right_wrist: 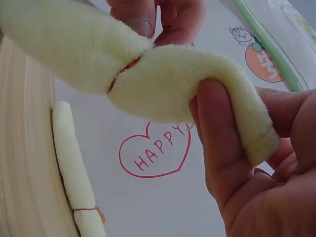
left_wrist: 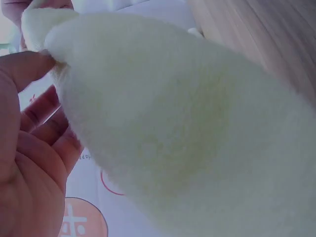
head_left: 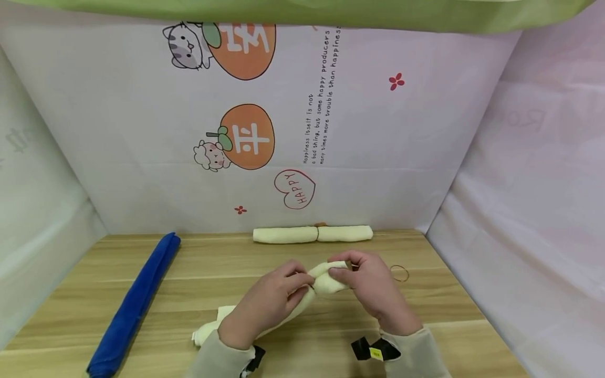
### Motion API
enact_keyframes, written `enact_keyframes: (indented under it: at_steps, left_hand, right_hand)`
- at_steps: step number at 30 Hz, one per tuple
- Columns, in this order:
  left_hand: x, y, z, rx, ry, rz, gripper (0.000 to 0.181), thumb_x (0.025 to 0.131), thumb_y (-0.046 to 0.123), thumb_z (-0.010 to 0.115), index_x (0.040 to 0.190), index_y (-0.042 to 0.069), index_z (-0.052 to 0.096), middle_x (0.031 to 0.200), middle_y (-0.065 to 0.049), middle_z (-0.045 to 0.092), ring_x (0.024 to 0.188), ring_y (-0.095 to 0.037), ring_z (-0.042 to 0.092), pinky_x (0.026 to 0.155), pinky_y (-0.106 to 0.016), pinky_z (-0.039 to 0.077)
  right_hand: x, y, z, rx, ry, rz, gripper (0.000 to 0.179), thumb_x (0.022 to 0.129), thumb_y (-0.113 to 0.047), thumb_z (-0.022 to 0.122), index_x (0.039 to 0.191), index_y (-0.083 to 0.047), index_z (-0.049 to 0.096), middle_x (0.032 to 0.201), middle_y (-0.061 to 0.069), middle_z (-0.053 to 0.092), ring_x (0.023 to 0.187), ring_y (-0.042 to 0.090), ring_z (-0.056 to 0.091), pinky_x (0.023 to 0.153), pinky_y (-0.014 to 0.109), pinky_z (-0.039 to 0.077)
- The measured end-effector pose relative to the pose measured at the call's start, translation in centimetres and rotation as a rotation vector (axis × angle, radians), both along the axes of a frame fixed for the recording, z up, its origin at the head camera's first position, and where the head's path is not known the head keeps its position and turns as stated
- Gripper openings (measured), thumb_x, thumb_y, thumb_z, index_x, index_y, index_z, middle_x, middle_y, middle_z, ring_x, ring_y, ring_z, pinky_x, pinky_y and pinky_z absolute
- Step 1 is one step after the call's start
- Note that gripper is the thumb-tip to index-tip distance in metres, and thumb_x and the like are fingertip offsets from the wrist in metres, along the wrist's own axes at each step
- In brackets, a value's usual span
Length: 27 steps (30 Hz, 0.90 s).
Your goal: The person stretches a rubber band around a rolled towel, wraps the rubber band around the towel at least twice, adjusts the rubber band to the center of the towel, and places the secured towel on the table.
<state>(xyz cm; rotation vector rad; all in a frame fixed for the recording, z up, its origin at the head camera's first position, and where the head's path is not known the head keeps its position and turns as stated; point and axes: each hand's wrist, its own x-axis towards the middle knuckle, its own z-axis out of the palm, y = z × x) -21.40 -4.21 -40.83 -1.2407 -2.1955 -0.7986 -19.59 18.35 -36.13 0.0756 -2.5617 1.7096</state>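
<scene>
A pale yellow rolled towel [head_left: 327,283] is held slantwise above the wooden table, its lower end near the left forearm. Around it runs a thin reddish-brown elastic band [right_wrist: 123,74], which cinches it near the upper end. My left hand [head_left: 271,296] pinches the towel beside this band with thumb and fingertips. My right hand [head_left: 375,286] grips the short end beyond the band, which bends over between thumb and fingers in the right wrist view. In the left wrist view the towel's long part [left_wrist: 173,123] fills most of the picture.
A second pale yellow roll [head_left: 288,234] with a band round its middle lies along the back wall. At the left lies a long blue rolled towel [head_left: 134,304]. One loose elastic band [head_left: 399,273] rests right of my right hand. White printed cloth walls [head_left: 368,131] enclose the table.
</scene>
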Motion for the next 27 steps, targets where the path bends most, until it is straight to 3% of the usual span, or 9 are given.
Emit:
enact_keyframes:
  at_steps: [4, 8, 14, 18, 22, 27]
  left_hand:
    - [0.1, 0.2, 0.1, -0.026, 0.001, -0.001, 0.013, 0.093, 0.009, 0.067, 0.104, 0.015, 0.070, 0.106, 0.005, 0.056, 0.081, -0.004, 0.054, 0.073, -0.017, 0.047]
    - [0.3, 0.3, 0.1, -0.057, -0.035, 0.023, 0.012, 0.090, 0.020, 0.073, 0.100, 0.018, 0.068, 0.106, 0.007, 0.056, 0.077, -0.004, 0.051, 0.069, -0.019, 0.046]
    - [0.2, 0.0, 0.0, -0.170, -0.139, 0.028, 0.026, 0.086, 0.028, 0.080, 0.086, 0.019, 0.055, 0.101, 0.009, 0.054, 0.073, -0.006, 0.047, 0.066, -0.021, 0.044]
    - [0.0, -0.6, -0.2, -0.209, -0.259, 0.009, 0.026, 0.087, 0.026, 0.079, 0.092, 0.020, 0.054, 0.106, 0.009, 0.054, 0.079, -0.007, 0.049, 0.072, -0.023, 0.046]
    - [0.0, -0.7, -0.3, -0.153, -0.362, -0.004, 0.032, 0.089, 0.027, 0.078, 0.106, 0.019, 0.053, 0.112, 0.009, 0.052, 0.087, -0.009, 0.051, 0.077, -0.027, 0.048]
    - [-0.1, -0.8, -0.1, -0.029, -0.493, 0.002, 0.030, 0.090, 0.013, 0.070, 0.109, 0.020, 0.048, 0.095, 0.004, 0.054, 0.065, -0.007, 0.050, 0.059, -0.027, 0.049]
  right_hand:
    - [0.0, -0.1, -0.1, -0.050, -0.013, 0.001, 0.016, 0.086, -0.020, 0.080, 0.101, -0.014, 0.077, 0.082, 0.008, 0.057, 0.074, 0.020, 0.050, 0.064, 0.030, 0.048]
    - [-0.1, -0.1, -0.1, -0.123, -0.037, 0.009, 0.014, 0.087, -0.014, 0.078, 0.101, -0.009, 0.077, 0.085, 0.010, 0.056, 0.078, 0.020, 0.049, 0.064, 0.028, 0.048]
    - [-0.6, 1.0, 0.3, -0.285, -0.038, -0.044, 0.021, 0.090, -0.002, 0.072, 0.108, 0.007, 0.070, 0.093, 0.013, 0.058, 0.076, 0.019, 0.060, 0.066, 0.028, 0.054]
    - [-0.8, 2.7, 0.5, -0.356, -0.017, -0.075, 0.025, 0.093, 0.002, 0.067, 0.114, 0.015, 0.063, 0.095, 0.014, 0.057, 0.077, 0.020, 0.062, 0.068, 0.031, 0.057]
    - [-0.7, 3.3, 0.4, -0.253, -0.029, 0.036, 0.029, 0.094, -0.010, 0.070, 0.116, 0.008, 0.064, 0.097, 0.015, 0.058, 0.083, 0.025, 0.063, 0.072, 0.039, 0.058]
    - [-0.5, 3.3, 0.4, -0.045, 0.076, 0.223, 0.053, 0.087, -0.019, 0.079, 0.135, -0.014, 0.056, 0.107, 0.017, 0.059, 0.090, 0.030, 0.060, 0.073, 0.040, 0.056]
